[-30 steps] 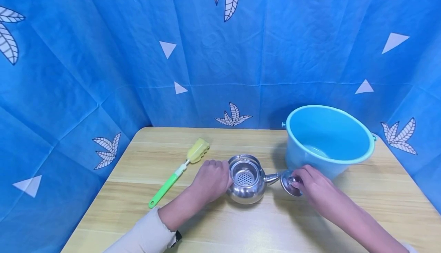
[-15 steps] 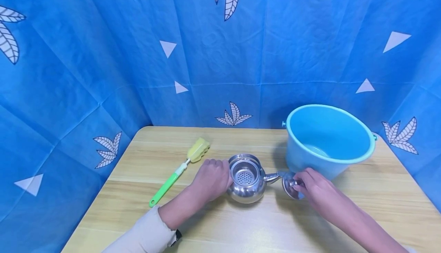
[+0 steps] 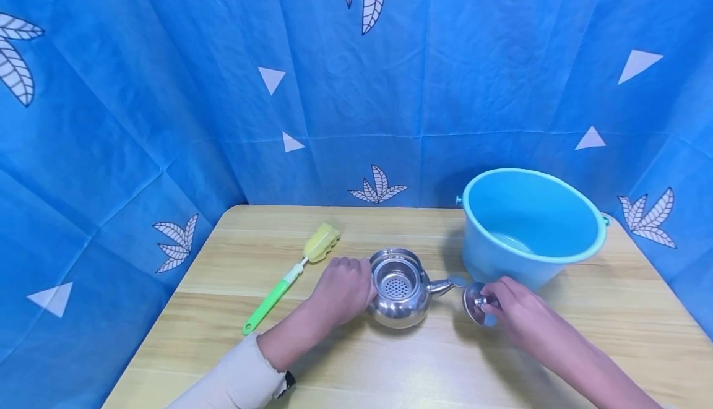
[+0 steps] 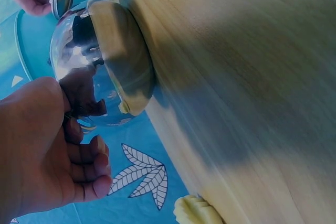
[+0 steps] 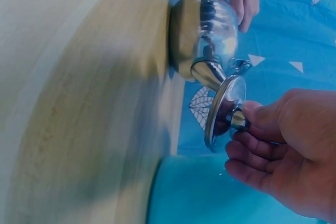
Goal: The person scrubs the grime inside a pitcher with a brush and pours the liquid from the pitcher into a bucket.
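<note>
A shiny steel teapot (image 3: 398, 310) stands on the table with its top uncovered, showing a perforated strainer (image 3: 396, 286) inside. Its spout points right. My left hand (image 3: 342, 291) grips the teapot at its left side; the handle is mostly hidden by the fingers. In the left wrist view, that hand (image 4: 47, 156) has its fingers curled at the pot's side. Right of the spout, my right hand (image 3: 520, 310) pinches the knob of the steel lid (image 3: 475, 305). The right wrist view has the lid (image 5: 227, 109) on edge, with thumb and fingers on its knob.
A light blue bucket (image 3: 501, 260) stands at the right back, close behind the right hand. Left of the teapot lies a sponge brush (image 3: 273, 301) with a green handle and yellow head. A blue patterned cloth (image 3: 356, 99) hangs around the wooden table (image 3: 334, 372).
My right hand has moved slightly right with the lid, away from the spout, and the lid has tilted. The left hand and teapot have stayed in place.
</note>
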### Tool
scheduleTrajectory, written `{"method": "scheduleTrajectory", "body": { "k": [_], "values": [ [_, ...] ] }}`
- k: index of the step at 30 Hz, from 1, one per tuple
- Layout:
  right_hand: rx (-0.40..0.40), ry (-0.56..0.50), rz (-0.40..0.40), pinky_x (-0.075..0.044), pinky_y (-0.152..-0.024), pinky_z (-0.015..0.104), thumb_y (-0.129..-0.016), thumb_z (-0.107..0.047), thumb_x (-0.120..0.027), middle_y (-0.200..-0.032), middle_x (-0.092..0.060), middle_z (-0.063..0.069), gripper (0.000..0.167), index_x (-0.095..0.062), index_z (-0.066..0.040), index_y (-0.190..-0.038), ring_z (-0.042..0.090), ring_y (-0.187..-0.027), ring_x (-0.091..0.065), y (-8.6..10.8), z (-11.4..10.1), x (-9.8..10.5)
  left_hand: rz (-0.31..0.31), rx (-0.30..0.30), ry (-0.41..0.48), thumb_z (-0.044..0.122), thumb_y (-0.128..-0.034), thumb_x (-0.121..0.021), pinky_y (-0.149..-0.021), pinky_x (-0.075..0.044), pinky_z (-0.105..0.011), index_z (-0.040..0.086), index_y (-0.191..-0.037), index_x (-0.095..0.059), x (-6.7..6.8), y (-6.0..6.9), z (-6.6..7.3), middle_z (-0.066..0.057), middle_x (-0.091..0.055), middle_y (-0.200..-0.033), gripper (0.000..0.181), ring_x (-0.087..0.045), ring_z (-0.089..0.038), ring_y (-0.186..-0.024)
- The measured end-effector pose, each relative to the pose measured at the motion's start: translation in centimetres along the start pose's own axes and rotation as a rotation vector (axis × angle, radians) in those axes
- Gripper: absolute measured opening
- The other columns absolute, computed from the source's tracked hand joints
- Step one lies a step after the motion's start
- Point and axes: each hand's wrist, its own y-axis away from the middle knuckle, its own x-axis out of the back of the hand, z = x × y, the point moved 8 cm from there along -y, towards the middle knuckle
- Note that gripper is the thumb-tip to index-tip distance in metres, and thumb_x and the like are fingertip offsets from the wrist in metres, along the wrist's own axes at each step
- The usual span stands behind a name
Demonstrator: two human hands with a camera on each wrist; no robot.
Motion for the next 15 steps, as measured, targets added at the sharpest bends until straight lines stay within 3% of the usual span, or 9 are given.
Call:
{"method": "scheduleTrajectory", "body": {
  "k": [15],
  "values": [
    [-0.018,0.053,-0.073,-0.058,-0.064,0.024,-0.067,-0.005,-0.09,-0.085,-0.063,-0.004,0.029,-0.072,-0.009,-0.09,0.012,-0.074,-0.062,0.2,0.4,-1.1,0.001,-0.004,0.0,0.04,-0.1045,-0.052,-0.054,-0.045,-0.025,0.011,-0.084,-0.06,0.1,0.0,0.0,0.002,-0.049,-0.061,0.036,-0.045,-0.013,-0.055]
  ]
}}
